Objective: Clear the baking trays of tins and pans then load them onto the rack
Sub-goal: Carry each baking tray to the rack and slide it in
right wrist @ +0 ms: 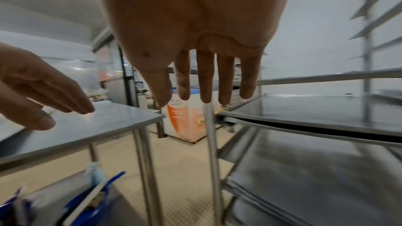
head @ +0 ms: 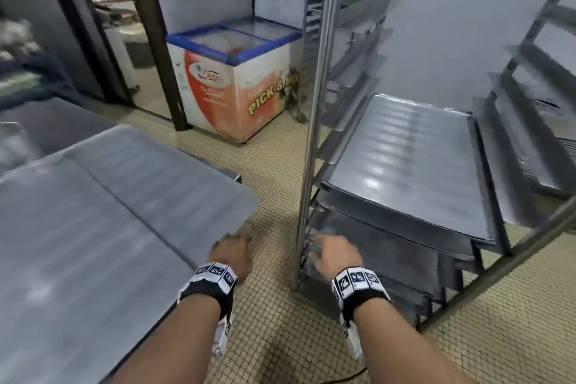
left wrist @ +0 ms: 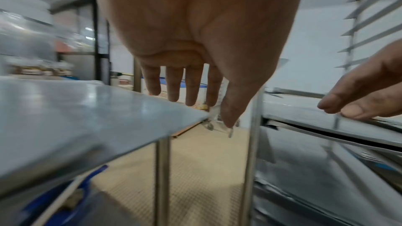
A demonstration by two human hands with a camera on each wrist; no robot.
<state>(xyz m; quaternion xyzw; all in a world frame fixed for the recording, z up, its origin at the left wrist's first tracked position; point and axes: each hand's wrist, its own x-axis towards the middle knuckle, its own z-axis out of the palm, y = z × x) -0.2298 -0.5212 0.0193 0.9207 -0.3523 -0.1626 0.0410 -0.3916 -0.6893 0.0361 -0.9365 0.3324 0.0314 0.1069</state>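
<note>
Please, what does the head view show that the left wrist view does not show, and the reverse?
Only the head view shows both wristbands and the "PICK & MIX" lettering on the freezer. Only the left wrist view shows the table leg and the left hand's open palm. Both show the table, the rack with loaded trays, and the empty right hand.

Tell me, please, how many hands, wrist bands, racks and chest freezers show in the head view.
Hands: 2, the left hand and the right hand
Wrist bands: 2, the left band and the right band
Rack: 1
Chest freezer: 1
Total: 6
</note>
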